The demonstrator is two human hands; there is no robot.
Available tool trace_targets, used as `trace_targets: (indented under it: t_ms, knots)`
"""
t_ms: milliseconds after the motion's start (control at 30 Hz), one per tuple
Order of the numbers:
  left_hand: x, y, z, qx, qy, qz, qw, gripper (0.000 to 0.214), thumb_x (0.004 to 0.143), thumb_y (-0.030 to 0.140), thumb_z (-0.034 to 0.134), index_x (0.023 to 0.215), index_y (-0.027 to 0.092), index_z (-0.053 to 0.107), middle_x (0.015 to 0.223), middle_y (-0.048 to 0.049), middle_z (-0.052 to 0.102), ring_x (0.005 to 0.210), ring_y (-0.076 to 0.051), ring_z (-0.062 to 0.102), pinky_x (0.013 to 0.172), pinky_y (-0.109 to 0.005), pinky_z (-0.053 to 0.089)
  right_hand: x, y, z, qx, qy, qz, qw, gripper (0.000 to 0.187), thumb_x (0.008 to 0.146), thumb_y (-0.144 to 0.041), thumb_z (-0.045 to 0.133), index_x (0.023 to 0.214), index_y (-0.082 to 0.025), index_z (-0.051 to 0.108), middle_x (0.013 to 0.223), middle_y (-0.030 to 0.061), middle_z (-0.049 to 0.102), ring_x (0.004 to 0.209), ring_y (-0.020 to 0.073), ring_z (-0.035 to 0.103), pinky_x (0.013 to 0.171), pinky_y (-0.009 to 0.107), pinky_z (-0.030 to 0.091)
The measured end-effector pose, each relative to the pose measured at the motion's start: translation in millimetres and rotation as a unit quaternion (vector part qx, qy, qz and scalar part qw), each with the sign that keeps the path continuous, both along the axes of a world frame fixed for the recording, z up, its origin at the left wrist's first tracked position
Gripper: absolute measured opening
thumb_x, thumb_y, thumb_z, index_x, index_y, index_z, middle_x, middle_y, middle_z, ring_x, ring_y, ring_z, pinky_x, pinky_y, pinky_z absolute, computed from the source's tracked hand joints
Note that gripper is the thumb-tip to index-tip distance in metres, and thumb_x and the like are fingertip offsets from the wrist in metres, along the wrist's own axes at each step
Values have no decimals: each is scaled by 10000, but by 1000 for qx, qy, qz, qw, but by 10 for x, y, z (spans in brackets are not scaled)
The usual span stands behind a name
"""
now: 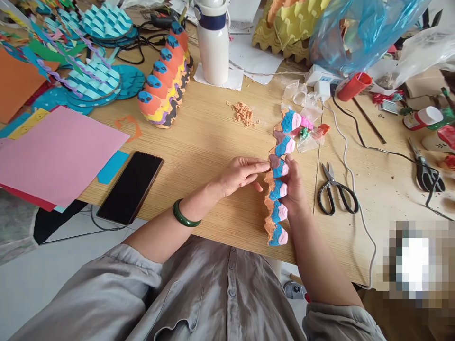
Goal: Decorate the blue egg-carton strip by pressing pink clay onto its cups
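Observation:
A long, bumpy egg-carton strip [278, 189] stands lengthwise above the table's front part, coated in what looks like blue, pink and orange clay. Mauve patches cover part of its upper left side. My right hand [296, 187] grips the strip from the right, thumb up and the other fingers mostly hidden behind it. At the strip's left edge, the closed fingertips of my left hand [243, 174] press on a mauve patch. Whether a loose bit of clay is between those fingertips, I cannot tell. Small bags with pink, green and red clay [322, 131] lie just beyond the strip.
Black-handled scissors [330, 182] lie right of my right hand, near a white cable [350, 175]. Orange crumbs [242, 114], a finished-looking painted carton piece [165, 80] and a white bottle [213, 47] are farther back. A phone [131, 187] and pink paper [60, 156] lie left.

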State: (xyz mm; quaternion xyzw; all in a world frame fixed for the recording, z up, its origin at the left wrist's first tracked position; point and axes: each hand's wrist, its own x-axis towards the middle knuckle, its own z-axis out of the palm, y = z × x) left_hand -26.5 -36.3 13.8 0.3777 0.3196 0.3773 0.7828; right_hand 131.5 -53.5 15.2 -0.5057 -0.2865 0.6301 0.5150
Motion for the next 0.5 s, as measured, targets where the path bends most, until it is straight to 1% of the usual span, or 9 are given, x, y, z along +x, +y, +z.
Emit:
trace_targets:
  t_ms: [100,200,267,300,400,500]
  knots:
    - [5,5,-27,-4,-8,-1,1000,293,743,425,852,789,147,768,523,91,445,391,-5,237,536,-254,595,5,-6,-6,9,21,5,1000,419,778,-656,729,843,-249,657,732,-32,680,627,148,649,552,289,507]
    - [9,19,-37,-8,-14,-5,1000,356,692,460,889,816,145,780,551,71,533,395,-1,275,527,-237,577,-22,-21,33,-9,57,34,998,422,801,-677,687,858,-260,667,729,-20,684,668,181,678,560,318,538]
    - [10,26,-31,-8,-10,-7,1000,393,655,479,908,814,142,782,594,48,604,398,0,317,520,-226,562,-48,-33,61,-19,57,47,997,439,815,-705,653,862,-269,674,721,-10,687,697,202,693,566,335,557]
    - [11,27,-25,-5,-6,-8,1000,402,646,487,911,803,141,780,598,44,615,397,0,329,521,-227,559,-59,-39,71,-22,54,50,997,447,816,-715,644,859,-272,676,722,-5,690,707,210,697,567,341,565]
    - [18,18,-8,12,18,3,1000,408,643,507,906,762,141,772,532,61,570,377,-3,329,518,-233,550,-78,-52,78,-22,50,45,997,444,809,-716,654,851,-275,686,738,0,702,701,210,688,566,345,578]
    - [31,1,-4,38,55,29,997,414,644,523,897,742,144,763,477,74,529,359,-13,332,498,-235,531,-81,-56,70,-10,37,41,998,453,819,-719,643,833,-268,686,745,0,701,657,190,656,573,340,575]
